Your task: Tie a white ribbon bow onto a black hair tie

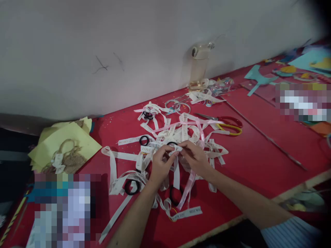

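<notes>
My left hand [160, 164] and my right hand [194, 156] meet over a red table [258, 151], both pinching a piece of white printed ribbon [176, 172] that hangs down between them. A black hair band [172, 144] lies just above my fingertips, partly hidden. Around my hands lies a heap of white ribbon strips [186, 132] mixed with pink ribbon [190, 184]. More black hair bands [131, 187] sit among the strips at the left and below my hands.
Scissors with red and yellow handles [227, 124] lie right of the heap. A clear glue bottle [199, 67] leans on the wall behind. Yellow paper with jute twine [66, 150] sits far left. Coloured paper cut-outs [261, 79] lie at back right. A thin stick [266, 137] crosses the table.
</notes>
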Available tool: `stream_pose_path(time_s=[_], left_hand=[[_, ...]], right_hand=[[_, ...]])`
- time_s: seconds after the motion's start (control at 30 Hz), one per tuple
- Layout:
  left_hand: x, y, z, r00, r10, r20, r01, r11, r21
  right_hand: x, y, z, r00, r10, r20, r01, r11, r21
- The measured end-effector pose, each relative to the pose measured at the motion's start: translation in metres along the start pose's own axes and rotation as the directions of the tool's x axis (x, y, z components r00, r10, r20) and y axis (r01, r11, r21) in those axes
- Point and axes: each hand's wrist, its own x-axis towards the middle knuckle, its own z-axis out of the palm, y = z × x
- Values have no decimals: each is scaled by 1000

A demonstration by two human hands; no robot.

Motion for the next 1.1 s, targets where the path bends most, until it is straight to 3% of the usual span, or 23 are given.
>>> stream_pose_path(time_s=[0.2, 0.37, 0.6, 0.83, 1.1], left_hand=[[1, 2, 0, 999, 39, -2, -39, 999, -2], [0, 1, 1, 999, 39, -36, -38, 999, 15], [0, -1, -1, 993, 4, -119, 2, 999, 46], [0, 0, -4, 986, 51, -158, -37, 995, 90], [1, 1, -5, 981, 70, -181, -52, 993, 102]], right_hand=[[0, -3, 4, 992, 122, -14, -117, 974, 193], [2, 1, 6, 989, 148, 0, -142, 946, 292], [5, 0, 4, 993, 112, 47, -119, 970, 211], [4, 1, 9, 966, 173, 194, -243, 869, 431], [5, 0, 8, 934, 179, 308, -312, 829, 465]])
